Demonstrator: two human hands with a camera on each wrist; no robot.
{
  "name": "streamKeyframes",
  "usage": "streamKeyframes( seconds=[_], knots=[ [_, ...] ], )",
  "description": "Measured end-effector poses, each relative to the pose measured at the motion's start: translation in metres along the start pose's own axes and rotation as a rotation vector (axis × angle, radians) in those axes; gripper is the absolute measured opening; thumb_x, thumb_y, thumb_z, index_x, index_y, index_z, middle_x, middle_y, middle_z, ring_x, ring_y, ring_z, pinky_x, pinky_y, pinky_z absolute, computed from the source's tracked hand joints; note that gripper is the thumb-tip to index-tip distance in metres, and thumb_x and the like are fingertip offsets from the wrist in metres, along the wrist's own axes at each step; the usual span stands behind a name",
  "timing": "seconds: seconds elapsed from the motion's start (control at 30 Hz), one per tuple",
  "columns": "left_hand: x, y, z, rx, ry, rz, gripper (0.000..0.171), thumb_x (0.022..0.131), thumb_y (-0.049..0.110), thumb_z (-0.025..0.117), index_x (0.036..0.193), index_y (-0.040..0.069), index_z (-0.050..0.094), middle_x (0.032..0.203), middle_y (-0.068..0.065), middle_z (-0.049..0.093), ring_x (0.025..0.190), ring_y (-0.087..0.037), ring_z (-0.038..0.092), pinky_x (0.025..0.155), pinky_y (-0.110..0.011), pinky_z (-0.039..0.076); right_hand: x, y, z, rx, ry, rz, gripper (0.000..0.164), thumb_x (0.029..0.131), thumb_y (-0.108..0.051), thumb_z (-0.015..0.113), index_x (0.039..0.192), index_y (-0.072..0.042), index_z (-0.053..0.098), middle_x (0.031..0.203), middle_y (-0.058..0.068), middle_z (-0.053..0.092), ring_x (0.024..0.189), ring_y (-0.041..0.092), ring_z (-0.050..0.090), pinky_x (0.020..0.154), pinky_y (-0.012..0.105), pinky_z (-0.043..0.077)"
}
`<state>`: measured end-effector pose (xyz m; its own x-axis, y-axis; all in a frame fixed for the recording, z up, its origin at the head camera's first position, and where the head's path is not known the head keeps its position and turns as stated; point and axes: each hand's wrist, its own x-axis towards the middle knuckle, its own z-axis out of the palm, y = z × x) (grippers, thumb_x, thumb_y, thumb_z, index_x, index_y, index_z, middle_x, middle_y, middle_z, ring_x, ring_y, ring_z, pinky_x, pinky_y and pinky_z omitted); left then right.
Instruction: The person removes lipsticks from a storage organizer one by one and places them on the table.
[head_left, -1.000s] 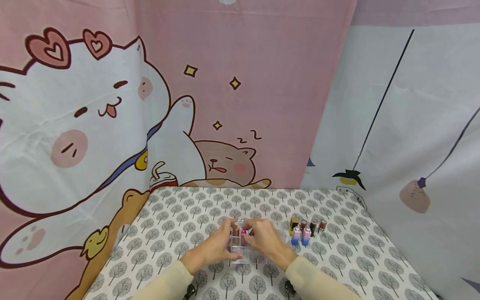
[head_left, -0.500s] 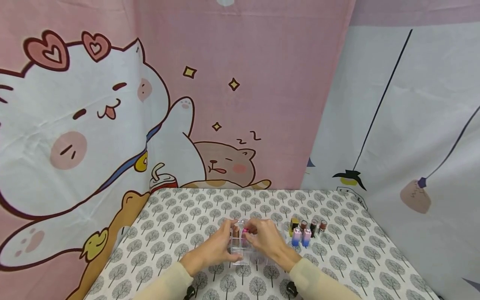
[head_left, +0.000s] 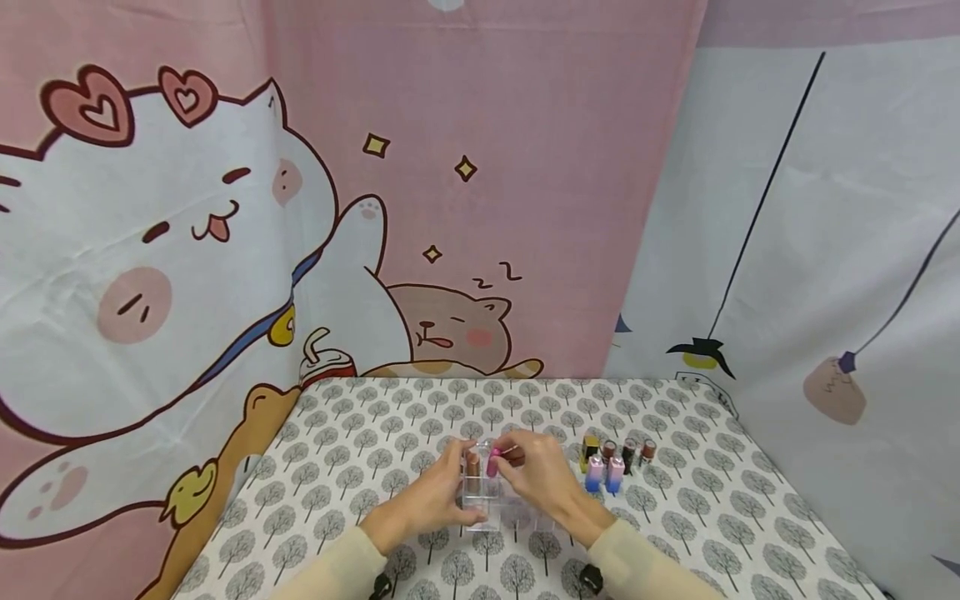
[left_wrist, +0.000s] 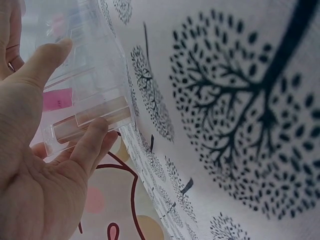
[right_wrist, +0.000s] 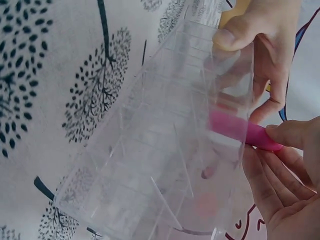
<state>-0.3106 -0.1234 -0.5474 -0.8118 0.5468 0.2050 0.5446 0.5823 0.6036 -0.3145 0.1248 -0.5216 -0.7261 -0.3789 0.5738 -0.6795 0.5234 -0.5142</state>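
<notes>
A clear plastic organizer (right_wrist: 165,125) with many small compartments stands on the table in front of me. My left hand (head_left: 431,492) holds its left end, thumb at the near side and fingers round the far side. Between thumb and fingers, my right hand (head_left: 540,475) pinches the top of a bright pink lipstick tube (right_wrist: 260,136). The tube's lower part shows through the clear wall, inside a back-row compartment; its top sticks out above the rim. To its left, a brown lipstick tube (head_left: 472,465) stands in the corner compartment, close to my left fingers.
Right of the organizer stand two pink-and-blue tubes (head_left: 603,473). Behind them are a black-and-gold tube (head_left: 589,451), a dark tube (head_left: 627,456) and brown-topped tubes (head_left: 647,452). A tree-print cloth (head_left: 352,442) covers the table, with a cartoon curtain (head_left: 487,125) behind it.
My right hand has shifted slightly up and right, and the pink lipstick tube has moved with it, showing more of its length. My left hand keeps its hold on the organizer.
</notes>
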Motion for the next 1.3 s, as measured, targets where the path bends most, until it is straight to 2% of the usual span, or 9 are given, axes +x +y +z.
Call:
streamKeyframes(
  seconds=[0.1, 0.3, 0.53, 0.93, 1.17, 1.3],
  knots=[
    [0.0, 0.0, 0.0, 0.014, 0.007, 0.006, 0.114, 0.089, 0.038, 0.104, 0.17, 0.003, 0.031, 0.156, -0.018, 0.059, 0.111, -0.023, 0.072, 0.1, -0.031, 0.069, 0.0, -0.001, -0.004, 0.013, -0.001, -0.016, 0.019, 0.097, 0.003, 0.09, 0.114, -0.003, 0.083, 0.105, 0.009, 0.088, 0.091, 0.021, 0.089, 0.083, 0.015, 0.07],
    [0.001, -0.003, 0.001, 0.019, 0.005, -0.004, 0.114, 0.09, 0.038, 0.103, 0.172, 0.006, 0.03, 0.156, -0.014, 0.06, 0.105, -0.017, 0.069, 0.099, -0.029, 0.068, 0.0, -0.003, -0.012, 0.019, 0.021, -0.05, 0.02, 0.098, 0.002, 0.09, 0.116, -0.003, 0.083, 0.104, 0.009, 0.088, 0.089, 0.02, 0.089, 0.083, 0.02, 0.073],
    [0.002, 0.0, -0.002, 0.013, 0.007, 0.017, 0.112, 0.091, 0.036, 0.103, 0.171, 0.006, 0.03, 0.154, -0.015, 0.06, 0.116, -0.025, 0.073, 0.104, -0.032, 0.07, -0.002, -0.003, -0.024, -0.043, 0.081, -0.077, 0.024, 0.095, 0.0, 0.093, 0.117, -0.004, 0.084, 0.103, 0.009, 0.089, 0.085, 0.017, 0.087, 0.078, 0.022, 0.073],
    [0.001, -0.002, 0.0, 0.009, -0.006, -0.027, 0.115, 0.09, 0.038, 0.103, 0.172, 0.006, 0.029, 0.165, -0.018, 0.056, 0.115, -0.023, 0.072, 0.104, -0.032, 0.069, -0.008, 0.001, -0.041, -0.071, 0.153, -0.107, 0.025, 0.093, 0.0, 0.095, 0.114, -0.006, 0.085, 0.099, 0.005, 0.089, 0.082, 0.012, 0.085, 0.076, 0.024, 0.073],
    [0.001, -0.002, 0.0, -0.003, -0.003, -0.028, 0.117, 0.089, 0.04, 0.104, 0.173, 0.008, 0.029, 0.155, -0.013, 0.06, 0.11, -0.019, 0.072, 0.102, -0.029, 0.069, -0.008, 0.003, -0.051, -0.062, 0.164, -0.111, 0.026, 0.094, 0.001, 0.094, 0.116, -0.011, 0.085, 0.099, 0.001, 0.089, 0.084, 0.011, 0.086, 0.077, 0.025, 0.074],
    [0.0, -0.002, 0.001, -0.006, -0.003, -0.031, 0.117, 0.088, 0.04, 0.104, 0.173, 0.008, 0.03, 0.152, -0.012, 0.06, 0.105, -0.013, 0.068, 0.1, -0.027, 0.068, -0.011, 0.003, -0.054, -0.065, 0.171, -0.101, 0.025, 0.094, 0.001, 0.094, 0.116, -0.008, 0.085, 0.1, 0.003, 0.089, 0.083, 0.012, 0.086, 0.074, 0.026, 0.074]
  ],
)
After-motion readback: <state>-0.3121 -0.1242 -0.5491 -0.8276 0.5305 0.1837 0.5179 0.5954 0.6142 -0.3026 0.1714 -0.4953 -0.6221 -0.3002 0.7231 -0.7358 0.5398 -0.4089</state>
